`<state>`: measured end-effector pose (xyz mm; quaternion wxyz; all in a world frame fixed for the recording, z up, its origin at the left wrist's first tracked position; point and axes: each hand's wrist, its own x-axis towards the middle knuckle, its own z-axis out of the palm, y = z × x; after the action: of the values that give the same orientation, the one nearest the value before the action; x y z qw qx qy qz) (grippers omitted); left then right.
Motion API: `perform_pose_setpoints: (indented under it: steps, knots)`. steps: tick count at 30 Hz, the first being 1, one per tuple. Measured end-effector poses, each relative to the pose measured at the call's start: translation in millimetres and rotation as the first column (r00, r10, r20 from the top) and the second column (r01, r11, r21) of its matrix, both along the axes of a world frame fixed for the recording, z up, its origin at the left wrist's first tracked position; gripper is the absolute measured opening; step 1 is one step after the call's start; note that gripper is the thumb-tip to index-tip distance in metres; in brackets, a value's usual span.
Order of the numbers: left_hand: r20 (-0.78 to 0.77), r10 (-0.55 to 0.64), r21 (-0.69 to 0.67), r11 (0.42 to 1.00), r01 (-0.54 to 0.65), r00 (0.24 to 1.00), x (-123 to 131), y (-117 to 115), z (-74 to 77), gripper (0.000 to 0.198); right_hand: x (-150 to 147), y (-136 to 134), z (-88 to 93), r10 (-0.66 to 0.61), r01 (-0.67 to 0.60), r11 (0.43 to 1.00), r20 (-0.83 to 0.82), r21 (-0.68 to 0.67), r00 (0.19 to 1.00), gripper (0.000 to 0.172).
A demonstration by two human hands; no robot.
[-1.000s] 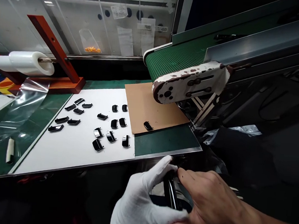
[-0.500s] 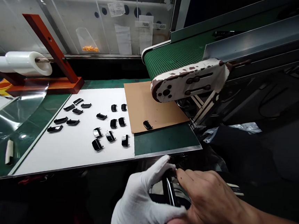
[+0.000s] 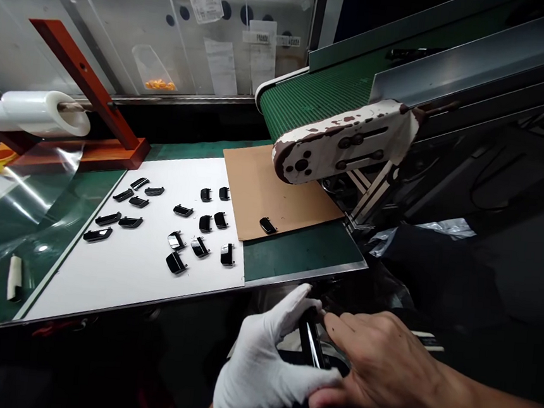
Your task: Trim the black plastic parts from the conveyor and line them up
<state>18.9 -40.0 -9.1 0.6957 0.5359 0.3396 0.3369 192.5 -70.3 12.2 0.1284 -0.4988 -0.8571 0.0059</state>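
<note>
In front of the table edge, my left hand [image 3: 271, 363] in a white glove grips a glossy black plastic part [image 3: 311, 339] between thumb and fingers. Bare, my right hand [image 3: 377, 359] closes on the same part from the other side, its fingertips at the part's two ends. The part stands tilted, with a bright streak along its face. Several similar small black plastic parts [image 3: 176, 262] lie spread over a white sheet [image 3: 135, 293] on the table. A single black part [image 3: 267, 225] rests on the brown cardboard [image 3: 255, 183].
A green conveyor belt [image 3: 328, 101] ends above the cardboard at the right. On the left stand a roll of clear film [image 3: 46, 113] on a wooden stand [image 3: 87, 80] and a small pale roll-like piece [image 3: 14, 278]. The metal table edge [image 3: 294, 277] runs just beyond my hands.
Both hands have shifted slightly to the right, still holding the black part between them. The view has moved a little; the parts on the table lie as before.
</note>
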Motion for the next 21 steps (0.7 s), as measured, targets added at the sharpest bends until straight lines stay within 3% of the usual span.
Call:
perform_pose_setpoints:
  steps: [4, 9, 16, 21]
  knots:
    - [0.031, 0.032, -0.019, 0.999, -0.031, 0.999, 6.1, 0.2, -4.6, 0.071, 5.2, -4.1, -5.3, 0.020, -0.024, 0.999, -0.075, -0.040, 0.997, 0.067]
    - [0.159, 0.042, -0.053, 0.998, -0.034, 0.986, 8.7, -4.1, -15.5, 0.082, 4.9, -7.6, -6.5, -0.095, 0.086, 0.995, -0.256, -0.046, 0.962, 0.064]
    - [0.229, 0.033, 0.056, 0.997, -0.047, 0.973, 6.1, -6.5, -26.0, 0.086, -0.7, -11.9, 2.9, -0.069, 0.086, 0.995, -0.303, 0.042, 0.951, 0.055]
    - [0.281, 0.031, 0.125, 0.990, -0.068, 0.959, 7.0, -8.6, -24.5, 0.084, -2.1, -13.5, 4.1, -0.091, 0.097, 0.995, -0.294, 0.008, 0.952, 0.059]
